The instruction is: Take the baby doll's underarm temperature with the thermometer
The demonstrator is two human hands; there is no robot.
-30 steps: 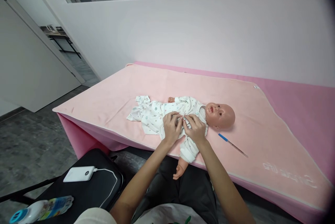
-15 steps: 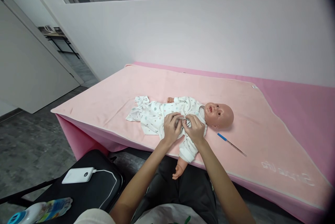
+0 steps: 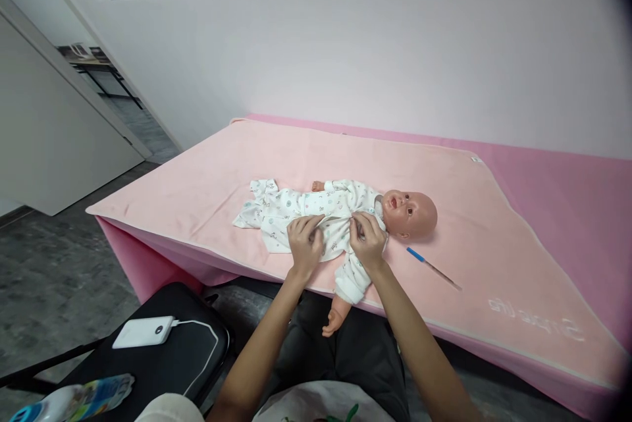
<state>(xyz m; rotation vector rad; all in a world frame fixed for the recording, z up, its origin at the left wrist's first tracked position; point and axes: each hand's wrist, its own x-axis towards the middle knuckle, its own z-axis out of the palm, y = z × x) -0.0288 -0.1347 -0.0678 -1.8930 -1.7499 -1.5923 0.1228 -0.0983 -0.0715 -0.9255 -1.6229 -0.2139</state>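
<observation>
A baby doll (image 3: 409,212) lies on its back on a light pink towel (image 3: 444,198), head to the right, dressed in a white printed romper (image 3: 276,212). My left hand (image 3: 305,242) pinches the romper's front edge near the belly. At the doll's chest, just below the collar, my right hand (image 3: 368,239) grips the romper's front. One doll arm hangs over the table's near edge, its bare hand (image 3: 332,321) showing.
A thin blue-tipped thermometer (image 3: 432,267) lies on the towel right of the doll. The towel covers a darker pink table (image 3: 582,205) against a white wall. At lower left a black seat (image 3: 187,356) holds a white power bank (image 3: 143,332) with cable, and a bottle (image 3: 69,399) lies nearby.
My left hand slid left along the romper's front, away from my right hand. The right hand stayed at the chest. The view shifted slightly.
</observation>
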